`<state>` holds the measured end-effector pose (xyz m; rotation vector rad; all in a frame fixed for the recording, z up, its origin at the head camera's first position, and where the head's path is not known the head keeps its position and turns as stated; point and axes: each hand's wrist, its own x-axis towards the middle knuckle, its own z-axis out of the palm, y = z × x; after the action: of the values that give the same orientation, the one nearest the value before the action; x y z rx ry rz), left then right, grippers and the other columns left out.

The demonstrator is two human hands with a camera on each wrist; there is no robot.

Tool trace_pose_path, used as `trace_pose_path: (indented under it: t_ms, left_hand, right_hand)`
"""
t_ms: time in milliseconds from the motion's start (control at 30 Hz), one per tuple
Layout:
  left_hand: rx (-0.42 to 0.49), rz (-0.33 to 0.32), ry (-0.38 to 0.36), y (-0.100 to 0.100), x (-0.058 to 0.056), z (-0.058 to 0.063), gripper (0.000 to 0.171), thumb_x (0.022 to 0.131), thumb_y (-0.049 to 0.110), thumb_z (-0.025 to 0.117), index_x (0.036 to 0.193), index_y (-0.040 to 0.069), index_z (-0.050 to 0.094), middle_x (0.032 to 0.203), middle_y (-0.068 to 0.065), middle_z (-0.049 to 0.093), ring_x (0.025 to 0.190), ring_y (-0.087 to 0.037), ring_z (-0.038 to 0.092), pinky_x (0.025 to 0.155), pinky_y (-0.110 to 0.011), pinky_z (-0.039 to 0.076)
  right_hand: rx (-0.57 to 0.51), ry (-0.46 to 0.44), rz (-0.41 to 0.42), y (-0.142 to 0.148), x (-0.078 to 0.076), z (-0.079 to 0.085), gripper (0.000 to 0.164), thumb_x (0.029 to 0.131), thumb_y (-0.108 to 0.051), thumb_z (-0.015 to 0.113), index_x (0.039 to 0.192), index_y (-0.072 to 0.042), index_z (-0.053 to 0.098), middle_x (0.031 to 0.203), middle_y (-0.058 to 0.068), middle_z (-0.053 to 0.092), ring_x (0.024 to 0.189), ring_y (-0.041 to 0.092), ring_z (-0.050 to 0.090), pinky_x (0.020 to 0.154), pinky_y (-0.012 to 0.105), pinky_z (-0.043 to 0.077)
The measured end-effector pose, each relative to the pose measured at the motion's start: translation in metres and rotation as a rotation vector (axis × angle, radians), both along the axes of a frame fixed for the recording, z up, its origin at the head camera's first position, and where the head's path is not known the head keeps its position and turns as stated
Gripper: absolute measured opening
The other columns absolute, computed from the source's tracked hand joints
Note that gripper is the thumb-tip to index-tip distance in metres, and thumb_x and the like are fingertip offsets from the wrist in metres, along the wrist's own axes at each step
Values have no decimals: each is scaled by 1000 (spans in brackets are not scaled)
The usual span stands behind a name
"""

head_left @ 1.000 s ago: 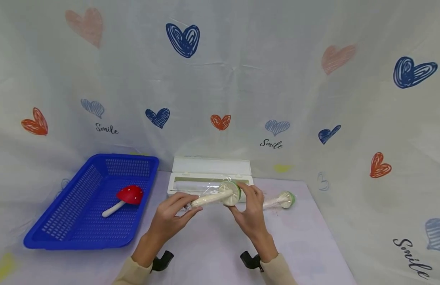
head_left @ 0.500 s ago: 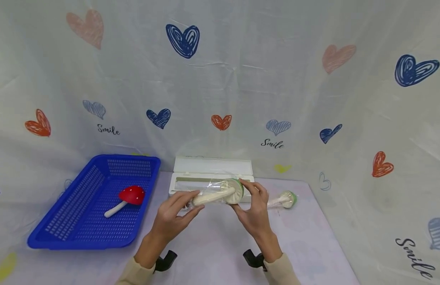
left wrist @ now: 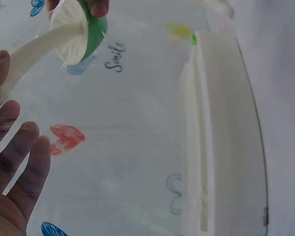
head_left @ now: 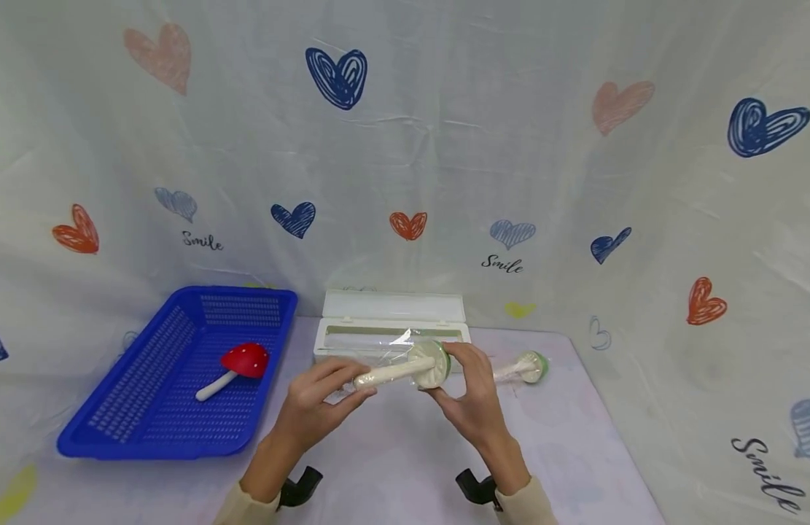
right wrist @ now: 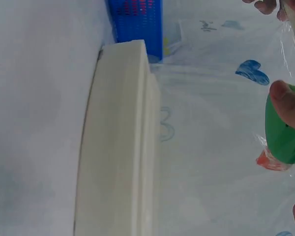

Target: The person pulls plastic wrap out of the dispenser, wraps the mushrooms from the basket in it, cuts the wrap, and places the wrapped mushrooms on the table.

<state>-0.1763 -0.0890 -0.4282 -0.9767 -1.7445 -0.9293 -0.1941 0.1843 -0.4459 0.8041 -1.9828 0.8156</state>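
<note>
A toy mushroom (head_left: 396,370) with a green cap and a pale stem is held above the table, loosely covered by clear plastic film. My left hand (head_left: 322,397) pinches the stem's end between thumb and fingers. At the cap's rim, my right hand (head_left: 473,386) grips with thumb and fingers. The left wrist view shows the stem (left wrist: 49,42) running to the ribbed underside of the cap. In the right wrist view, the thumb lies on the green cap (right wrist: 280,130). Behind the hands stands a white film dispenser box (head_left: 391,328) with its lid raised.
On the left, a blue basket (head_left: 149,437) holds a red mushroom (head_left: 245,360) with white dots. Another green-capped mushroom (head_left: 529,367), film-wrapped, lies on the table to the right. A curtain printed with hearts rises behind the table.
Both hands keep their hold on the mushroom. The cap has shifted slightly right and down, and its underside has turned a little more toward the head camera. The view has shifted slightly.
</note>
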Motion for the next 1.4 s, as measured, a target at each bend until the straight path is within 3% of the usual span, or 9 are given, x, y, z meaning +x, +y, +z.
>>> trace_pose_path:
  t_ms: [233, 300, 433, 533, 767, 933, 1133, 1300, 1400]
  left_hand:
    - [-99, -52, -314, -9, 14, -25, 25, 84, 23, 87, 104, 13, 77, 94, 1, 73, 75, -5, 63, 64, -14, 54]
    - [-101, -58, -360, -10, 17, -32, 24, 83, 19, 87, 104, 13, 76, 91, 3, 72, 71, -2, 60, 60, -13, 52]
    - [-98, -44, -452, -10, 22, -47, 26, 83, 11, 86, 106, 13, 73, 88, 3, 72, 65, 3, 56, 55, -8, 47]
    - [-106, 17, -501, -10, 24, -60, 27, 82, 9, 85, 106, 12, 73, 89, 3, 74, 64, 6, 52, 53, -7, 44]
    - [-186, 290, -483, -15, 26, -81, 22, 79, 23, 88, 97, 14, 77, 85, 9, 75, 64, 2, 55, 56, -14, 46]
    - [-234, 382, -630, -14, 20, -90, 20, 85, 31, 84, 97, 15, 79, 86, 9, 75, 76, -7, 69, 65, -29, 55]
    - [-250, 407, -840, -12, 3, -104, 20, 94, 41, 74, 97, 21, 79, 86, 16, 69, 76, -2, 61, 66, -28, 51]
    - [-234, 396, -826, -10, -9, -115, 22, 96, 27, 74, 111, 11, 79, 103, 6, 69, 83, -6, 62, 72, -30, 54]
    - [-240, 373, -834, -8, -14, -121, 41, 95, 24, 75, 131, 7, 70, 118, -2, 66, 86, -7, 61, 74, -30, 55]
  right_hand:
    - [99, -166, 34, 13, 14, -30, 87, 57, -18, 102, 130, 2, 57, 124, 11, 64, 118, 29, 59, 113, 18, 36]
    - [98, -225, 46, 14, 16, -38, 88, 59, -20, 102, 130, 2, 55, 125, 11, 62, 117, 27, 60, 111, 14, 38]
    - [95, -339, 60, 14, 18, -54, 87, 62, -21, 101, 132, -1, 52, 124, 7, 65, 116, 23, 65, 101, 28, 53]
    - [100, -441, 72, 13, 17, -61, 83, 66, -21, 99, 132, -4, 52, 124, 5, 68, 110, 18, 68, 90, 38, 58]
    - [174, -593, 103, 7, 10, -70, 64, 83, -29, 88, 135, -9, 56, 127, 4, 69, 96, 7, 64, 82, 28, 57]
    - [201, -682, 52, 2, 3, -77, 57, 91, -39, 78, 135, -11, 55, 127, 7, 72, 93, 10, 65, 80, 32, 57]
    - [200, -751, -16, -4, -3, -87, 52, 96, -44, 70, 131, -9, 55, 120, 10, 73, 99, 18, 67, 85, 37, 56]
    - [250, -736, -98, -10, -10, -92, 54, 98, -50, 64, 132, -8, 59, 117, 10, 72, 105, 24, 64, 89, 43, 54]
    - [254, -747, -123, -13, -15, -93, 54, 100, -51, 61, 131, -6, 60, 114, 12, 71, 103, 26, 64, 88, 45, 54]
